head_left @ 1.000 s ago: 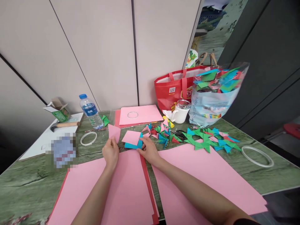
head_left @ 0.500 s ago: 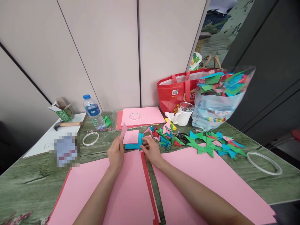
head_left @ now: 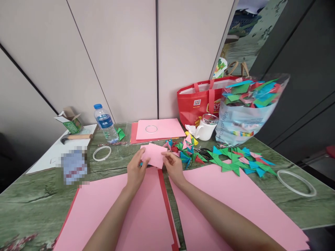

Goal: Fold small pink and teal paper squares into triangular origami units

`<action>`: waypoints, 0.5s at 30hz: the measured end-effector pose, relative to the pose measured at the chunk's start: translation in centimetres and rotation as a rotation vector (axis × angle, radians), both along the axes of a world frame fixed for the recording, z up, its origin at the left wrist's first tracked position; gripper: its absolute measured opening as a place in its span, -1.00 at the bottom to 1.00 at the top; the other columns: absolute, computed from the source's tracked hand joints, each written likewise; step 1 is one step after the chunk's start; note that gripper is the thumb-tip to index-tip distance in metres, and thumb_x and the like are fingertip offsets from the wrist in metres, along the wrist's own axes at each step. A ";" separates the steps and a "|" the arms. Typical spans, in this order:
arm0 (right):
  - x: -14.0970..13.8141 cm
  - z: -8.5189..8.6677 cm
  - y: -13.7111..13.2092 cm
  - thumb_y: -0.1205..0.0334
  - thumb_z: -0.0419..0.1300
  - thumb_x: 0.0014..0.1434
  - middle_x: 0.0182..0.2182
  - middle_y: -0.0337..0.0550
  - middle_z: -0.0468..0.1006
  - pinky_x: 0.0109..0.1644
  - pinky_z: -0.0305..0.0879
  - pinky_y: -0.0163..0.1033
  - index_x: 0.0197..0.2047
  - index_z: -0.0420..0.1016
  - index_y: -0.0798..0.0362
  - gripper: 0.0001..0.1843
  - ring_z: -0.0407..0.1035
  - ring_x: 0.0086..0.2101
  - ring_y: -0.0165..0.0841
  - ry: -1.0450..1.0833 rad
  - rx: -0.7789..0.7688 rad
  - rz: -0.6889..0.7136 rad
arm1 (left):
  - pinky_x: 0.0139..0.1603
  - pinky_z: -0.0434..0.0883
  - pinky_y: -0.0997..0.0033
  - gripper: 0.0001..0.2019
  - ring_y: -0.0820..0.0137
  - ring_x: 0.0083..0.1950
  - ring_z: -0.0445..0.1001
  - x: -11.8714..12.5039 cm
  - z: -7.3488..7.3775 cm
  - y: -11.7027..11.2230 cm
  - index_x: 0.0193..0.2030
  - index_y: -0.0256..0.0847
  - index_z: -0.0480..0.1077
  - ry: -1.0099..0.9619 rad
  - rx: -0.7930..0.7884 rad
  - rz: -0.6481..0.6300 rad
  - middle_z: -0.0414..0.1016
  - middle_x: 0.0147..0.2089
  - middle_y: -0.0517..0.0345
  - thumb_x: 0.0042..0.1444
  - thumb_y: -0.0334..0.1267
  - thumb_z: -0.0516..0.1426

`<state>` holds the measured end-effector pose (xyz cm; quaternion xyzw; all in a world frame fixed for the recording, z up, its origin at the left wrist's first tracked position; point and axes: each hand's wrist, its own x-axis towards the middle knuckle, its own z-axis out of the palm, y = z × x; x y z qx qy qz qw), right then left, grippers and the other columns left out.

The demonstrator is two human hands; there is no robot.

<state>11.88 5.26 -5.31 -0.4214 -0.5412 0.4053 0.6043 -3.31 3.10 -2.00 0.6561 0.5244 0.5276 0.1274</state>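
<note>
A small square of pink paper [head_left: 154, 156] is held up between my two hands, tilted a little above the table. My left hand [head_left: 136, 168] pinches its left edge between thumb and fingers. At the right corner, the fingertips of my right hand [head_left: 173, 166] close on the same square. Behind it a bit of blue paper [head_left: 147, 161] peeks out on the table, mostly hidden. Folded paper pieces in green, blue, red and pink [head_left: 186, 151] lie just beyond my right hand. Large pink sheets [head_left: 104, 209] spread under both forearms.
Further back stand a water bottle [head_left: 106, 123], a white mug [head_left: 206, 128], a red bag [head_left: 191, 104] and a plastic bag of folded paper [head_left: 235, 120]. Black scissors [head_left: 203, 153] lie among the folded pieces. Tape rolls [head_left: 102, 153] and a hammer [head_left: 77, 137] rest on the table.
The pink square has come up off the blue paper and turned to an angle. My left hand has shifted right, and my right hand has moved from the blue paper onto the square.
</note>
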 end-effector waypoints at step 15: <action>0.3 1.2 -1.0 0.51 0.12 -0.12 0.02 -0.12 0.26 -0.14 0.29 -0.23 -0.24 0.52 -0.06 -0.61 0.24 -0.04 -0.27 -0.247 0.167 0.335 | -0.41 0.39 0.44 -0.63 0.30 -0.37 0.51 -0.8 1.2 0.0 -0.18 -0.31 0.46 -0.784 -0.584 -0.303 0.58 -0.32 0.00 -0.20 -0.25 0.27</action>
